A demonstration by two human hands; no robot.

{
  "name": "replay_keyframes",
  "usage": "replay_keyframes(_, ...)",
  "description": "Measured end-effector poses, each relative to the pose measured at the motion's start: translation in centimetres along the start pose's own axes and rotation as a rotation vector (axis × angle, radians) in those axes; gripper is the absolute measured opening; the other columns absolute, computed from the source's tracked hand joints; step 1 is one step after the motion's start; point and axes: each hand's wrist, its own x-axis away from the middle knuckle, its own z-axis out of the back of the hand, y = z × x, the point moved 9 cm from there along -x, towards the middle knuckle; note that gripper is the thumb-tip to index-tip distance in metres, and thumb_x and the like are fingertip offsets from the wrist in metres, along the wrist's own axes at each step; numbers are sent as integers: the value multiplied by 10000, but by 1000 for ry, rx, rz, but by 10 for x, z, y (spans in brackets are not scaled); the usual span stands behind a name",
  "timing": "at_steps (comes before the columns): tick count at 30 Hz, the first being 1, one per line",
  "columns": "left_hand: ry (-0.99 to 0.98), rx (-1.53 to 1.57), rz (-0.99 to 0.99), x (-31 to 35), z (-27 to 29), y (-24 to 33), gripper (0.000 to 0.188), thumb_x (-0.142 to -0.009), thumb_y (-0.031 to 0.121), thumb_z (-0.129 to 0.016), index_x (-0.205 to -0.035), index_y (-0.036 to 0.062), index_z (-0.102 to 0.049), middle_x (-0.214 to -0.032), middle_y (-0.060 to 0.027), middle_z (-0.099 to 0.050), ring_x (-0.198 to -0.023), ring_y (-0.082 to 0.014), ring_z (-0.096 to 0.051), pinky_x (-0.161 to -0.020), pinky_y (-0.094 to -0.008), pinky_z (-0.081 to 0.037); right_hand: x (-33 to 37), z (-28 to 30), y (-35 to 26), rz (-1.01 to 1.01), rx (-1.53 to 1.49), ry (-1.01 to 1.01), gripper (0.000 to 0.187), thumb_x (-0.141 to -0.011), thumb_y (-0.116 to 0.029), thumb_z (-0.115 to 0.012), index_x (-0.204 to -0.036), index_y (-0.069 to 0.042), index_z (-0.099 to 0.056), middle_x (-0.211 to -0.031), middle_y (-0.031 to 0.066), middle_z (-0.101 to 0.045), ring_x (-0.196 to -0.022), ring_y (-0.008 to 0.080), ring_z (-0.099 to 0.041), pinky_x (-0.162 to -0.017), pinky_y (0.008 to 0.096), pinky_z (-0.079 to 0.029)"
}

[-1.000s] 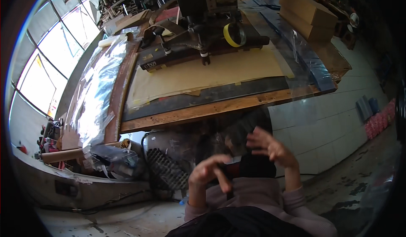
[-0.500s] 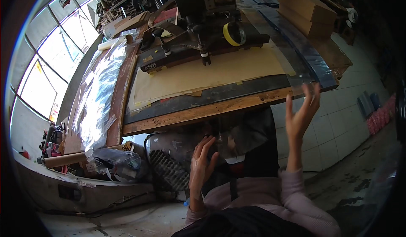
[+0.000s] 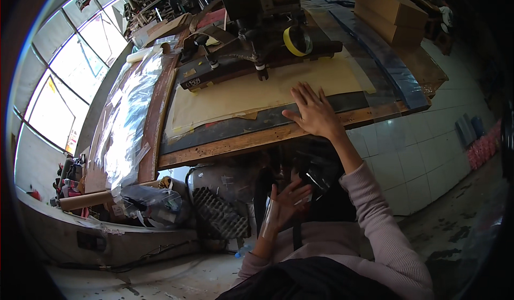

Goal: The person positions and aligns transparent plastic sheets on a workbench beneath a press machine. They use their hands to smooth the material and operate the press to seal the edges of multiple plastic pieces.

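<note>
My right hand (image 3: 315, 112) is open, its fingers spread over the front part of a tan sheet (image 3: 246, 99) on the workbench; whether it touches the sheet I cannot tell. Low in front of my body, below the bench edge, my left hand (image 3: 289, 203) is open with the palm partly turned up. A shiny clear strip (image 3: 269, 218) lies along its wrist and thumb side. Behind the tan sheet stands a dark press-like machine (image 3: 257, 59) with a long bar and black knobs. A yellow tape roll (image 3: 292, 44) hangs on it.
The wooden front edge (image 3: 225, 148) of the bench runs between my hands. Clear plastic film (image 3: 126, 123) covers the left side table. Bluish plastic sheets (image 3: 391, 69) lie along the right side, beside a cardboard box (image 3: 388, 10). A bag of scraps (image 3: 152, 203) sits lower left.
My right hand has moved left and forward from beyond the bench's right corner to over the tan sheet. My left hand has shifted right and turned its palm up.
</note>
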Motion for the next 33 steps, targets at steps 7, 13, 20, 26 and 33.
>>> replay_keyframes(7, 79, 467, -92, -6, 22, -8, 576, -890, 458, -420, -1357, 126, -356, -1346, -51, -437, -1150, -175, -477, -975, -371, -353, 5, 1, -4, -6, -31, -20, 749, -852, -626, -343, -1284, -16, -396, -1340, 177, -396, -1279, 310, -341, -1042, 513, -265)
replay_keyframes(13, 138, 330, -60, -25, 46, -28, 549, -879, 444, -451, -1325, 129, -394, -1320, -51, -439, -1145, -160, -464, -988, -327, -329, 11, 3, -7, -14, -7, -57, 737, -863, -616, -335, -1292, -19, -391, -1363, 167, -369, -1297, 294, -314, -1062, 495, -241)
replay_keyframes(20, 64, 1018, 276, -46, 55, -59, 372, -886, 344, -454, -1148, 88, -517, -1190, -104, -520, -1061, -187, -513, -932, -358, -385, 11, 1, -7, -21, -5, -77, 732, -869, -605, -339, -1304, -19, -379, -1364, 171, -368, -1303, 290, -304, -1064, 504, -229)
replay_keyframes(26, -1310, 3511, 1761, -59, 109, 111, 308, -894, 253, -425, -1051, 28, -567, -1044, -142, -593, -929, -266, -573, -841, -373, -439, 12, 3, -22, -34, -4, -96, 723, -867, -592, -368, -1304, -17, -376, -1370, 177, -357, -1297, 300, -313, -1065, 515, -215)
replay_keyframes(33, -1799, 3642, 1151, -89, 159, 18, 255, -875, 207, -458, -992, 10, -569, -930, -145, -594, -827, -290, -590, -744, -362, -456, 12, 3, -4, -64, -16, -38, 688, -857, -573, -420, -1281, -30, -403, -1353, 182, -373, -1291, 298, -324, -1057, 533, -217)
